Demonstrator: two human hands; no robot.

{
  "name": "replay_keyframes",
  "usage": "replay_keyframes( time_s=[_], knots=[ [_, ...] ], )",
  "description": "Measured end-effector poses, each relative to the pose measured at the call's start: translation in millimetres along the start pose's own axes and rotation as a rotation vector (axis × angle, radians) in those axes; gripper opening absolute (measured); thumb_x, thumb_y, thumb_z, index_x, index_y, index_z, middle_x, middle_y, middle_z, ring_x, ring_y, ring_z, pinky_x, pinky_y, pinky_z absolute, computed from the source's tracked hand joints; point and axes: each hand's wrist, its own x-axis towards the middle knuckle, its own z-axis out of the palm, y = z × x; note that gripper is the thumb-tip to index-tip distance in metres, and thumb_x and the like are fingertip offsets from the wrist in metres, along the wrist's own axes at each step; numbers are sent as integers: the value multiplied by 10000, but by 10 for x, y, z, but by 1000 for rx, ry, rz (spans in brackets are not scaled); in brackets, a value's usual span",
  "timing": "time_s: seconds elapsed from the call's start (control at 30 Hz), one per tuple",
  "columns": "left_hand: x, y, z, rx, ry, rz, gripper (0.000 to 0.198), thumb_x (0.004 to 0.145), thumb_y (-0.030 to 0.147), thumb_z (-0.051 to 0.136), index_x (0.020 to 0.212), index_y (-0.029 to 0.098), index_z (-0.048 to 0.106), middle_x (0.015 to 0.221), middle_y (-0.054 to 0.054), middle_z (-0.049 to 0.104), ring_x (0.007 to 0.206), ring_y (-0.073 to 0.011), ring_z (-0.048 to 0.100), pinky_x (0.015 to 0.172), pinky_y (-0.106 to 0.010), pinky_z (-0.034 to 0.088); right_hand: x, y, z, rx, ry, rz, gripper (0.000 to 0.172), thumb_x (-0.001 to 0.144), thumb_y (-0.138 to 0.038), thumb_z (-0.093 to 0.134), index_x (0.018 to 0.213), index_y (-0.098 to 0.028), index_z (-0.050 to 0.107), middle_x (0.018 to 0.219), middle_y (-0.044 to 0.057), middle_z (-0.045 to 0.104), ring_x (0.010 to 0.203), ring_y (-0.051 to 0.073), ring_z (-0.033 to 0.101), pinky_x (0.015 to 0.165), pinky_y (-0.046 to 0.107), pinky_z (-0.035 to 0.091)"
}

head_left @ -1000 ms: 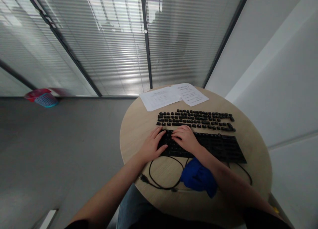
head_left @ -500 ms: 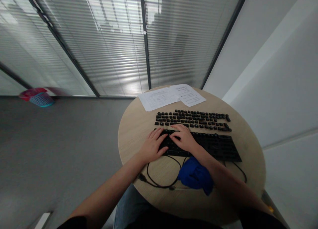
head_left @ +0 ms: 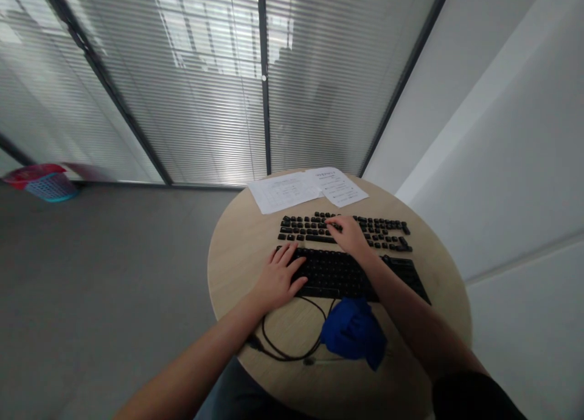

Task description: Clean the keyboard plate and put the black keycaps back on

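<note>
A black keyboard (head_left: 347, 277) lies across a round wooden table (head_left: 237, 237). Just beyond it, rows of loose black keycaps (head_left: 385, 234) are laid out on the wood. My left hand (head_left: 278, 277) rests flat on the keyboard's left end, fingers spread. My right hand (head_left: 351, 234) reaches past the keyboard and sits over the middle of the keycap rows. Its fingers are bent and drawn together on the caps, and what they hold is hidden.
Two printed sheets (head_left: 285, 192) (head_left: 340, 186) lie at the table's far edge. A blue cloth (head_left: 351, 332) and the keyboard's looped black cable (head_left: 283, 350) sit at the near edge. Behind are glass walls with blinds, and a red-and-blue basket (head_left: 43, 183) stands on the floor at the left.
My right hand has left the keyboard's left part and moved forward onto the keycap rows. My left hand has stayed at the keyboard's left end. The view has shifted slightly.
</note>
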Motion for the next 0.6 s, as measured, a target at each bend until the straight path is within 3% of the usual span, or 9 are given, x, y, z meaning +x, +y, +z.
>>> replay_keyframes(
  time_s=[0.1, 0.27, 0.4, 0.6],
  knots=[
    [-2, 22, -35, 49, -31, 4, 520, 970, 502, 555, 1396, 209, 610, 1639, -165, 341, 1502, -392, 305, 1205, -622, 270, 390, 229, 0, -124, -155, 70, 198, 921, -221, 640, 1036, -227, 801, 1086, 65, 777, 1095, 247, 679, 1030, 374, 487],
    [-6, 54, -84, 106, -60, 16, 525, 959, 512, 572, 1398, 225, 610, 1652, -162, 317, 1519, -386, 279, 1215, -628, 233, 859, 446, 174, -162, -263, 113, 130, 871, -272, 729, 956, -249, 825, 1023, 59, 790, 1061, 250, 695, 997, 352, 497],
    [-12, 47, -85, 118, -50, 34, 538, 953, 519, 577, 1399, 219, 608, 1639, -171, 342, 1514, -386, 290, 1215, -636, 220, 1016, 531, 321, -131, -317, 131, 125, 851, -301, 763, 948, -254, 826, 1007, 49, 793, 1038, 233, 704, 967, 319, 505],
    [9, 37, -67, 100, -43, 49, 568, 946, 551, 571, 1398, 210, 608, 1626, -169, 371, 1498, -392, 318, 1215, -644, 204, 1018, 623, 466, -58, -348, 147, 119, 833, -269, 773, 939, -252, 825, 986, 26, 798, 985, 207, 719, 910, 292, 528]
  ],
)
